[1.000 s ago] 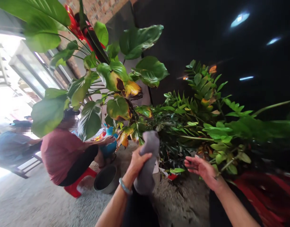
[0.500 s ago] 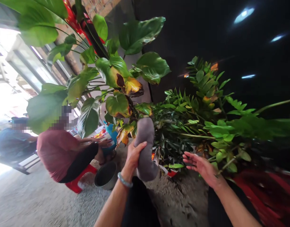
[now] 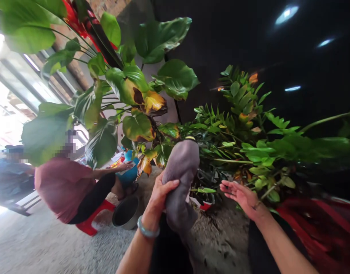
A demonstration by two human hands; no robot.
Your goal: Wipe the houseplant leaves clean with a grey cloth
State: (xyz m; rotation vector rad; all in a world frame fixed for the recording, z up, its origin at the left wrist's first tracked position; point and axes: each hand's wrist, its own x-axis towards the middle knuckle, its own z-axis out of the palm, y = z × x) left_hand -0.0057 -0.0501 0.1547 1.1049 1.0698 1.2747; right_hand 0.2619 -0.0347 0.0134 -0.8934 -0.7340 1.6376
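My left hand (image 3: 161,194) is closed around a grey cloth (image 3: 181,175), held upright in front of the plants. A pale green bangle (image 3: 146,231) sits on that wrist. My right hand (image 3: 241,194) is open, palm up with fingers spread, just below the small glossy leaves of a low bushy plant (image 3: 237,144). A tall plant with broad leaves (image 3: 135,83), some yellow and brown, rises behind the cloth.
A person in a maroon shirt (image 3: 63,186) squats on a red stool (image 3: 89,224) at the left, reaching toward a blue pot (image 3: 129,175). A metal bowl (image 3: 126,211) stands on the gravelly floor. Another person (image 3: 9,175) sits farther left. Red fabric (image 3: 320,232) lies at the right.
My left hand has raised the grey cloth and tilted it toward the bushy plant. My right hand stays open under the leaves. The view shifted slightly rightward.
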